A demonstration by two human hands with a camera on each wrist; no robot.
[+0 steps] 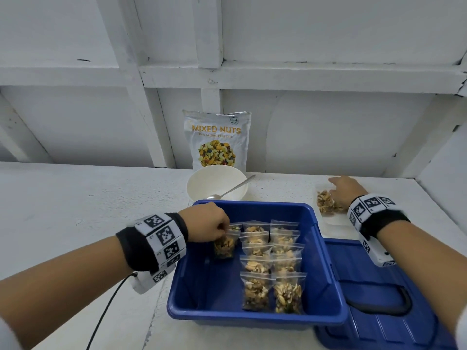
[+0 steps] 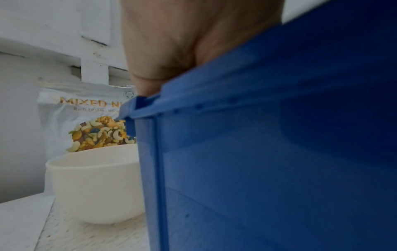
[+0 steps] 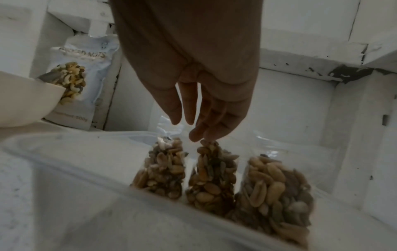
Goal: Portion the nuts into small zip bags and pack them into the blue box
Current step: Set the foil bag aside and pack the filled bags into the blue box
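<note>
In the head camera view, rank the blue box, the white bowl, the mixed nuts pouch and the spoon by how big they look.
Largest to smallest:
1. blue box
2. mixed nuts pouch and white bowl, too alike to separate; the bowl hides the pouch's base
3. spoon

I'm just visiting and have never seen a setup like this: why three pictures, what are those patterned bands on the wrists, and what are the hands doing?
No robot here: a person wears three cameras. The wide picture comes from the head; the others from each wrist, on the patterned bands. The left hand pinches a small bag of nuts inside the blue box, where filled bags already lie in rows. The right hand reaches with straight fingers toward three more filled bags on the table. Behind stand a white bowl with a spoon and the mixed nuts pouch. The box's lid lies beside it.
</note>
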